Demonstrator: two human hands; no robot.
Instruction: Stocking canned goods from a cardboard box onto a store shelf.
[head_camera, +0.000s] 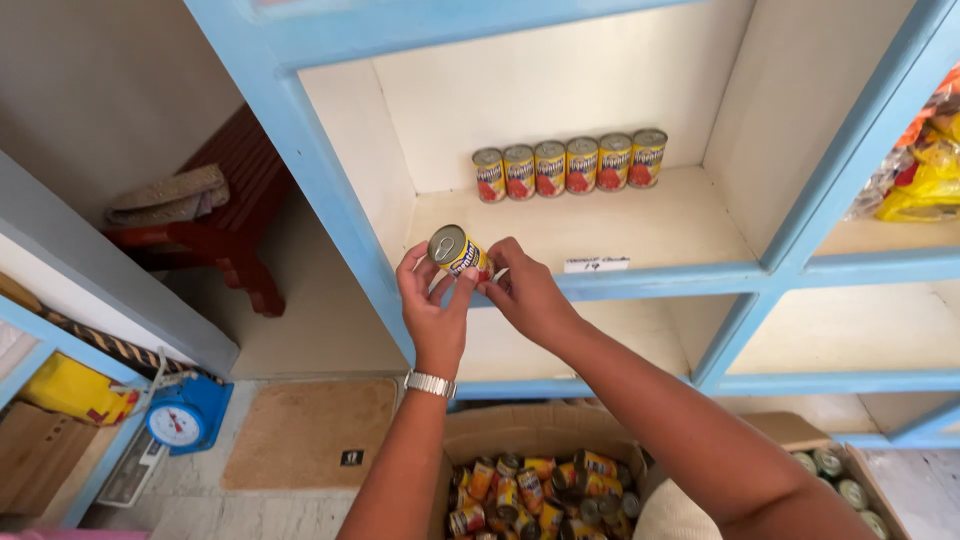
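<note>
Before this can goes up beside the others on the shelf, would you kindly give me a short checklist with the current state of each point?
1. Can held securely: ok, the left hand and right hand both grip it.
2. Can upright: not ok, it is tilted, lid toward the camera.
3. Free shelf space: ok, bare shelf board in front of the row of six cans.
4. Row standing upright: ok.
5. Can undented: cannot tell, fingers cover part of it.
6. More stock at hand: ok, cardboard box below holds cans.
</note>
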